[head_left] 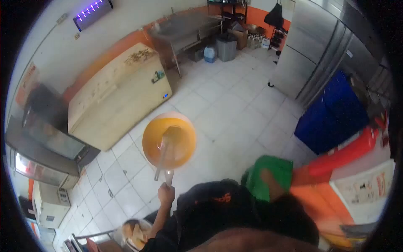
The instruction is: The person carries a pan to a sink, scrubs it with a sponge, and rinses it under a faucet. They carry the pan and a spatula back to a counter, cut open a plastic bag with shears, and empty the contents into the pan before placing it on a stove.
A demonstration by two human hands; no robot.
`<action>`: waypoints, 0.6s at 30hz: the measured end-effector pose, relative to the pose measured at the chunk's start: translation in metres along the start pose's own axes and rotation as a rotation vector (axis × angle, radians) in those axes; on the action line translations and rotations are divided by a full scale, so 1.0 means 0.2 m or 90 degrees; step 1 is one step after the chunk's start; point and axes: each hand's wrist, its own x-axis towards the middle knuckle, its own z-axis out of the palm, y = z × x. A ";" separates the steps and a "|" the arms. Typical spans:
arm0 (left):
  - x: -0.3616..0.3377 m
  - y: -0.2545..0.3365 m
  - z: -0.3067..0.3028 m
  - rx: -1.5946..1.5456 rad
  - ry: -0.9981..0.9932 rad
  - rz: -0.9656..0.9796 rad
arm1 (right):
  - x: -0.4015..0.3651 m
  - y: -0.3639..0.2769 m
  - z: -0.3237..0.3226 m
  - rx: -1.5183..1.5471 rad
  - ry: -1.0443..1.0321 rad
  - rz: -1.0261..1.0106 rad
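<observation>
My left hand (166, 194) is closed around a pale handle at the near rim of a round orange bowl (150, 140). The bowl is held out over the tiled floor. Inside it lies a utensil with a flat grey handle (161, 162), which sticks out over the near rim; its broad end (173, 133) rests in the bowl. On the right, my right hand (270, 179) is blurred against a green thing (280, 168), a cloth or a bag, and appears to grip it. Its fingers are partly hidden.
A cream chest freezer (121, 96) stands at left, beyond it a metal sink table (184, 31). A grey bin (226, 48) and blue jug (209, 54) are at the back. A steel fridge (304, 46), blue crate (333, 113) and red fire extinguisher (346, 151) line the right side.
</observation>
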 end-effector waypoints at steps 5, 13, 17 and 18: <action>0.88 0.46 0.09 0.034 -0.008 0.036 | -0.24 0.32 0.04 0.031 -0.292 0.294; 1.89 1.17 0.29 0.082 -0.025 0.042 | 1.53 -0.09 -0.37 0.011 -0.291 0.168; 2.33 1.47 0.35 0.096 -0.077 0.006 | 2.98 -0.62 -1.14 -0.071 -0.011 -0.107; 2.45 1.55 0.36 0.098 -0.085 -0.009 | 3.20 -0.84 -1.40 -0.070 0.234 -0.197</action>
